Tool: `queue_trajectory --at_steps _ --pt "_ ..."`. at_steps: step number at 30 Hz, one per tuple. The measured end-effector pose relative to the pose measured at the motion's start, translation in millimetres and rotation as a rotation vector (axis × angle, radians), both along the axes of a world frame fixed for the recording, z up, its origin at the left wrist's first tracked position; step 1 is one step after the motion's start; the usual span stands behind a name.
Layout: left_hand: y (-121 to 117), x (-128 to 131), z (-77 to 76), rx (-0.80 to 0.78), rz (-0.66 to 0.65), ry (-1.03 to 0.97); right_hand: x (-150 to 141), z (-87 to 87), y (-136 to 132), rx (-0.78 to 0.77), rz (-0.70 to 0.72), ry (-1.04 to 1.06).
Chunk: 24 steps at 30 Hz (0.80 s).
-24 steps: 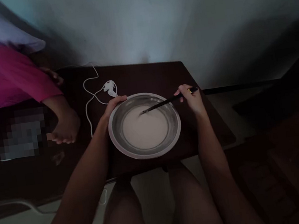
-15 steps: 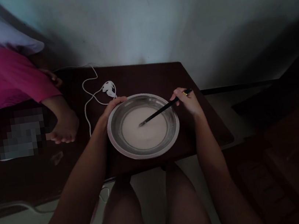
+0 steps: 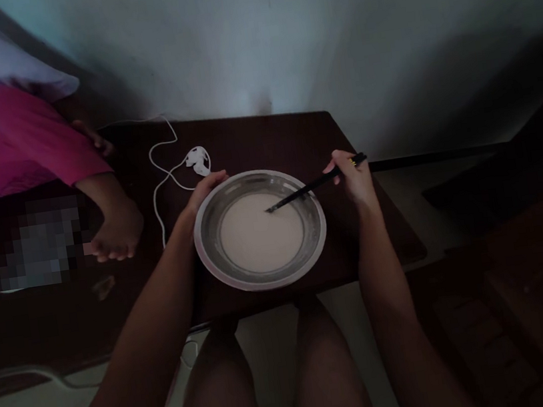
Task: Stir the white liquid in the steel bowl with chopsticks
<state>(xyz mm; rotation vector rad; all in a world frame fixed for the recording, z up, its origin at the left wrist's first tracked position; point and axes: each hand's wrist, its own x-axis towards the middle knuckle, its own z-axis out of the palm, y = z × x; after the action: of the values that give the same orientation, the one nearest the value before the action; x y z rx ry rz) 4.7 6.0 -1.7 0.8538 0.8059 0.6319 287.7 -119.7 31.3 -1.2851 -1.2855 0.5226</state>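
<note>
- Thin white cable w/ bulky white end (image 3: 196, 158), L, on dark brown wooden desk (image 3: 267, 140).
- L hand (image 3: 203, 191): against bowl's L rim; can't tell if grip pinches.
- Wide round silver metal bowl (image 3: 267, 284): on desk, betw. hands; holds off-white liquid (image 3: 260, 245).
- Slim black gold-banded utensil (image 3: 303, 191): tip since moved R & twd far side, prob. a stroke thru liquid.
- R hand (image 3: 355, 179): grip pinching utensil; shifted outward.
</note>
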Motion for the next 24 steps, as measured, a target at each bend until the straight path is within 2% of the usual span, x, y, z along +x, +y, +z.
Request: queue_trajectory --at_steps 5,10,11,14,16,21,24 --pt "1.2 2.7 1.8 0.014 -0.033 -0.029 -0.7 -1.6 0.9 -0.073 0.132 -0.048" --pt "1.4 1.9 0.1 -0.001 -0.007 0.021 4.0 -3.0 2.9 0.007 -0.066 0.004" --pt "0.8 1.6 0.0 -0.001 -0.009 0.019 4.1 -2.8 2.6 0.001 -0.045 0.023" --pt "-2.3 0.5 1.5 0.009 -0.007 0.007 -0.8 -1.1 1.5 -0.089 0.138 0.003" --pt "-4.2 -0.1 3.1 0.009 -0.011 -0.004 -4.4 -0.1 1.4 -0.119 0.189 -0.030" --pt "-4.6 -1.9 3.2 -0.023 0.001 0.015 1.0 -3.6 2.1 -0.052 -0.018 0.040" --pt "-3.2 -3.7 1.0 -0.033 0.002 -0.002 1.9 -3.2 2.3 -0.106 0.030 0.058"
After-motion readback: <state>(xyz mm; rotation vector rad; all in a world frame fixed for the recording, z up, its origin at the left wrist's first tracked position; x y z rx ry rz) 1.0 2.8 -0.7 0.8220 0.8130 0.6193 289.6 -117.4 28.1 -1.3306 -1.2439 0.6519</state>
